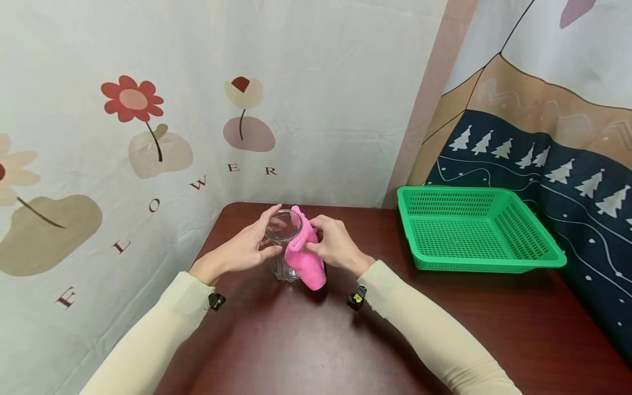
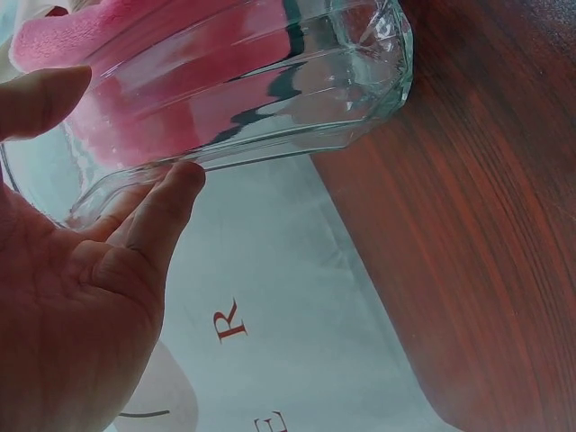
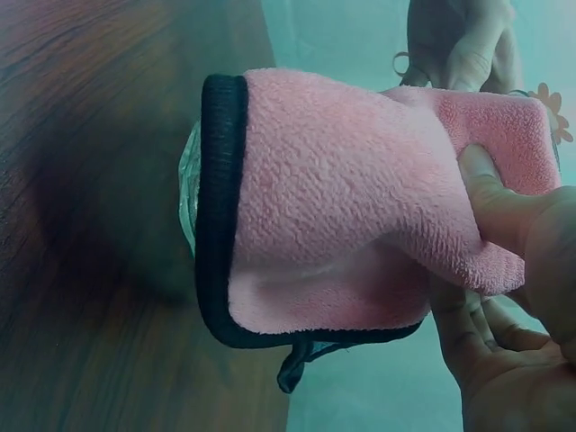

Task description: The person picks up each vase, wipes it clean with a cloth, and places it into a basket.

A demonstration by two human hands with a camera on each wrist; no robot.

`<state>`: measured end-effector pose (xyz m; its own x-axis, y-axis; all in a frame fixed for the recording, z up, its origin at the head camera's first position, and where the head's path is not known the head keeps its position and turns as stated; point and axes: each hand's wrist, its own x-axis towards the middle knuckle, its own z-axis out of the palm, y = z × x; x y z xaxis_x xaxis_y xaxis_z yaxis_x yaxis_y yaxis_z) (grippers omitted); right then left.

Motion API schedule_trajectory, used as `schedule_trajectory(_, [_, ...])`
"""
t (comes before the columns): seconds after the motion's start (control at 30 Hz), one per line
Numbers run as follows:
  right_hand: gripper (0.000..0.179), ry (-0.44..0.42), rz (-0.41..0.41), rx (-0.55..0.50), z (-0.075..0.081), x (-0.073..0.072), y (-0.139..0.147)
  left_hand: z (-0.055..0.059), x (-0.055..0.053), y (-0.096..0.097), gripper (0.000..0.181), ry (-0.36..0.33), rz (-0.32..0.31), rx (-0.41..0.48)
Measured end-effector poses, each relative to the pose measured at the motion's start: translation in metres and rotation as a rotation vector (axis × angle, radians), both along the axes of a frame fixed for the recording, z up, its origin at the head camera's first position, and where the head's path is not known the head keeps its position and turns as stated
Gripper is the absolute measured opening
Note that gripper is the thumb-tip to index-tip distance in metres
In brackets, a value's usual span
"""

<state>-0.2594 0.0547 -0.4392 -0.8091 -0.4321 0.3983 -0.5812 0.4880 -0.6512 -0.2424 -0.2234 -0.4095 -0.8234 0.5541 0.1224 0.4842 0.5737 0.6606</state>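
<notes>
A tall clear glass cup (image 1: 282,270) with ridged sides stands near the far left part of the table. My left hand (image 1: 243,246) holds its upper left side, thumb in front and fingers behind; the left wrist view shows fingertips against the glass wall. A pink towel (image 1: 311,270) with a dark edge and a small loop is draped on the cup's right side. My right hand (image 1: 337,246) pinches the towel near the rim, thumb on its face in the right wrist view. The towel hides much of the cup there.
A green plastic basket (image 1: 419,263) sits at the back right of the dark red-brown table (image 1: 306,351). Behind the table hangs a light curtain (image 1: 326,109) with printed flowers, and a dark tree-patterned cloth (image 1: 582,219) hangs at the right.
</notes>
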Motion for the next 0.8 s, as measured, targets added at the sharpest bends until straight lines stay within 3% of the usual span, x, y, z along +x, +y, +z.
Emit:
schedule_trajectory(0.5, [0.033,0.014,0.013,0.17,-0.006,0.002,0.002,0.001,-0.002,0.001,0.099,-0.016,0.009,-0.008])
schedule_trajectory(0.8, [0.031,0.01,0.041,0.288,-0.022,0.0,0.004,0.0,0.0,0.001,0.098,0.003,0.007,0.009])
